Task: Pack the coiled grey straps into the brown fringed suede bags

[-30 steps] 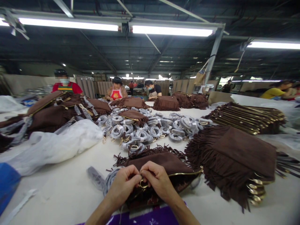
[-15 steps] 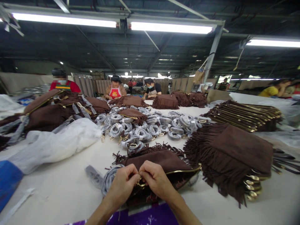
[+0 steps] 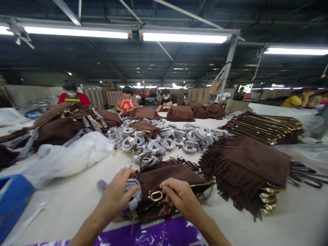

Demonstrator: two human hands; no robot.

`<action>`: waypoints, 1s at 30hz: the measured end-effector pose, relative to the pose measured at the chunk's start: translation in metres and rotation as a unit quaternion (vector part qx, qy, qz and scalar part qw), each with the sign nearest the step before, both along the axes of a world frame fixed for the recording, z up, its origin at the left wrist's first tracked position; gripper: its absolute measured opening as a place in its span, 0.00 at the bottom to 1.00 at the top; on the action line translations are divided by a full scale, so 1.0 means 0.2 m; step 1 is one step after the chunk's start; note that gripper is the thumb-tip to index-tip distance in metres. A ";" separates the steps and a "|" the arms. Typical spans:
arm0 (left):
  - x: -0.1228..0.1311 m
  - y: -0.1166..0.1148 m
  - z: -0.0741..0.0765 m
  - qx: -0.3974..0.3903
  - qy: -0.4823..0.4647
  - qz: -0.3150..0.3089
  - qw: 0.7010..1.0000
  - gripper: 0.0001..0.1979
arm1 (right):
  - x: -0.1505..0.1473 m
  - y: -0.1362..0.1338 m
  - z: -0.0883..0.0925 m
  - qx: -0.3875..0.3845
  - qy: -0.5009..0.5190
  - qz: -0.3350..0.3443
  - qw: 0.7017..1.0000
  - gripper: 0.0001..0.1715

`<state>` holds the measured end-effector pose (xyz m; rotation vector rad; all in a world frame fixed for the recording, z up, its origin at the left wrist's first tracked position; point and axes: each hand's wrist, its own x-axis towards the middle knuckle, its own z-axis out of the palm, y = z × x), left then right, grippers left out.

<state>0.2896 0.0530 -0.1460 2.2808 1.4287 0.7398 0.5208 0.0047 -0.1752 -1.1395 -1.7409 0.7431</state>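
A dark brown fringed bag (image 3: 164,175) lies in front of me, its gold zip running along the near side. My left hand (image 3: 118,191) curls over a strap coil (image 3: 135,191) wrapped in grey plastic at the bag's left end, thumb and fingers on either side of it. My right hand (image 3: 179,196) is closed in a pinch over the bag's near edge. Beside those fingertips a gold clasp (image 3: 156,195) stands out with its oval loop facing me. The fingers partly hide its right end.
Many plastic-wrapped strap coils (image 3: 167,143) lie beyond the bag. Stacked fringed bags (image 3: 258,157) stand right, with more zipped bags (image 3: 266,126) behind. Left are piled bags (image 3: 58,130), white plastic (image 3: 77,164) and a blue bin (image 3: 17,201). A purple sheet (image 3: 153,234) lies nearest me. Co-workers sit across the table.
My hands were together, pinching at the gold clasp. My left hand has let go there and moved left onto the strap coil. My right hand has shifted slightly right, uncovering the clasp's loop.
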 end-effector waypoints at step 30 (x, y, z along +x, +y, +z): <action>0.21 -0.13 -0.04 -0.007 0.091 -0.092 0.991 0.14 | 0.07 -0.39 -0.21 -0.229 0.428 0.018 0.874 0.35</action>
